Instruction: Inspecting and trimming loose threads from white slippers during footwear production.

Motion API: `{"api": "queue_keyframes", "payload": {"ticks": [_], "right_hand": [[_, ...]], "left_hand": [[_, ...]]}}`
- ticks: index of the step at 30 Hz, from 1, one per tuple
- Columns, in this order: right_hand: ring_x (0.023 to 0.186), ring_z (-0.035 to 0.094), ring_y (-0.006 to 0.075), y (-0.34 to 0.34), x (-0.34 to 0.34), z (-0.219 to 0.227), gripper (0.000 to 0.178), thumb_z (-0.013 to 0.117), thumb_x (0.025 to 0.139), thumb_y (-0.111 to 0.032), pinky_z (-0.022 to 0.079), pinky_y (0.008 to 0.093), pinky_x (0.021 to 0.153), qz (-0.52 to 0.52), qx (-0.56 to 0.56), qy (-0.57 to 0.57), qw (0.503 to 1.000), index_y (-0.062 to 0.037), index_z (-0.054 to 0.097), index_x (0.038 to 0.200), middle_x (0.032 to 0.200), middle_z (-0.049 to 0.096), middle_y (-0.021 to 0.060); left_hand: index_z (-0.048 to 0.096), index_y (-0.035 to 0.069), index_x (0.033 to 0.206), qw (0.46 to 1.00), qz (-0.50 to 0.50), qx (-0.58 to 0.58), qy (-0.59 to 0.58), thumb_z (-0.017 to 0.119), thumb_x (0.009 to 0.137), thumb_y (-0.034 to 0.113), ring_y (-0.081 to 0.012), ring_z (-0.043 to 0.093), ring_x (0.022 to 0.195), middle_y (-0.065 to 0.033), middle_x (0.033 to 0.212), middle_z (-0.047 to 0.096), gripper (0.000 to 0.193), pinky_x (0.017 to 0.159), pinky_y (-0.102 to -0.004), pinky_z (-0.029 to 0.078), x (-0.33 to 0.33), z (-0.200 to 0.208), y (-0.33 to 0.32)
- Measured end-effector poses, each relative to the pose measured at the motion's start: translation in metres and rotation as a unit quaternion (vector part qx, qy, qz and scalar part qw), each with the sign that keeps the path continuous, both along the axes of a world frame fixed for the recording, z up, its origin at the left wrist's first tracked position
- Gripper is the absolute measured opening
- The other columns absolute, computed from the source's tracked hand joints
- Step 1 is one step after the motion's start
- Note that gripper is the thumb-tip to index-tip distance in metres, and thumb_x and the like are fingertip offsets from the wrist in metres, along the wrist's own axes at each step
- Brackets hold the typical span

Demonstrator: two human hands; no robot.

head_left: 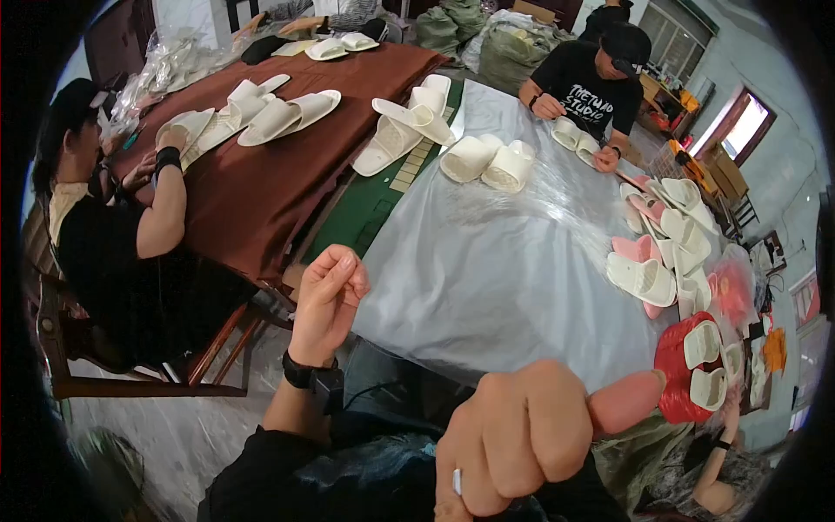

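Black sleeves, black wristwatch [311, 376] on left wrist, ring [457, 481].

The near half of the grey plastic sheet [487, 270] on the bench [365, 209] lies bare, giving open passage from the near edge. Toward the far edge a pair of white slippers [489, 162] blocks the middle. Along the right edge a heap of white and pink slippers [665, 248] and a red bag [674, 361] crowd the way.
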State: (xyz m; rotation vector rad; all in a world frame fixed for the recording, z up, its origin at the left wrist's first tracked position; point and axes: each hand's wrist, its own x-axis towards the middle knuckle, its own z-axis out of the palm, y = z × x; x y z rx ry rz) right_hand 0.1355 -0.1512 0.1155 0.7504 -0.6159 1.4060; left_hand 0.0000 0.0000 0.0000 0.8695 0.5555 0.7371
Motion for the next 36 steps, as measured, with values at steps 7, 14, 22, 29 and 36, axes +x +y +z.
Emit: {"api": "queue_keyframes", "payload": {"ticks": [7, 14, 22, 29, 36], "right_hand": [[0.040, 0.030, 0.0201, 0.007, 0.001, -0.003, 0.062, 0.041, 0.099, -0.052, 0.027, 0.0356, 0.044, -0.032, 0.010, 0.024, 0.999, -0.0093, 0.032, 0.055, 0.049, 0.033, 0.0040], [0.040, 0.025, 0.0165, 0.016, -0.002, 0.003, 0.068, 0.035, 0.097, -0.062, 0.030, 0.0356, 0.043, 0.009, 0.044, 0.019, 0.999, -0.0087, 0.031, 0.055, 0.051, 0.025, 0.0015], [0.079, 0.057, 0.0265, 0.034, 0.010, 0.031, 0.030, 0.057, 0.089, -0.025, 0.044, 0.0403, 0.081, -0.662, 0.021, -0.560, 0.498, -0.0002, 0.055, 0.073, 0.073, 0.058, 0.0143], [0.078, 0.055, 0.0216, 0.030, -0.029, 0.029, 0.022, 0.060, 0.062, -0.021, 0.046, 0.0330, 0.069, -0.811, 0.098, -0.438, 0.375, -0.0013, 0.060, 0.071, 0.070, 0.055, 0.0054], [0.076, 0.056, 0.0205, 0.020, -0.019, 0.023, 0.014, 0.057, 0.077, -0.014, 0.049, 0.0327, 0.070, -0.832, 0.081, -0.449, 0.315, -0.0005, 0.056, 0.073, 0.071, 0.055, 0.0067]], "left_hand": [[0.052, 0.009, 0.086, 0.999, -0.039, -0.016, -0.003, 0.057, 0.097, 0.018, -0.0100, 0.046, 0.069, 0.0007, 0.072, 0.052, 0.016, 0.065, -0.0252, 0.037, 0.017, 0.002, -0.001], [0.052, 0.010, 0.085, 1.000, -0.023, -0.005, -0.009, 0.057, 0.097, 0.019, -0.0102, 0.046, 0.068, 0.0010, 0.071, 0.052, 0.016, 0.066, -0.0252, 0.038, 0.017, 0.000, 0.004], [0.056, 0.006, 0.086, 0.998, -0.027, -0.014, -0.046, 0.060, 0.095, 0.016, -0.0106, 0.051, 0.067, -0.0028, 0.073, 0.057, 0.014, 0.065, -0.0234, 0.041, 0.026, -0.005, 0.015], [0.053, 0.008, 0.087, 0.996, -0.063, 0.010, -0.059, 0.057, 0.097, 0.019, -0.0098, 0.046, 0.069, 0.0003, 0.073, 0.053, 0.015, 0.066, -0.0252, 0.039, 0.056, 0.003, 0.022], [0.058, 0.005, 0.091, 0.991, -0.095, -0.020, -0.091, 0.058, 0.096, 0.014, -0.0079, 0.053, 0.069, -0.0012, 0.075, 0.057, 0.011, 0.065, -0.0214, 0.043, 0.067, -0.003, 0.019]]}}
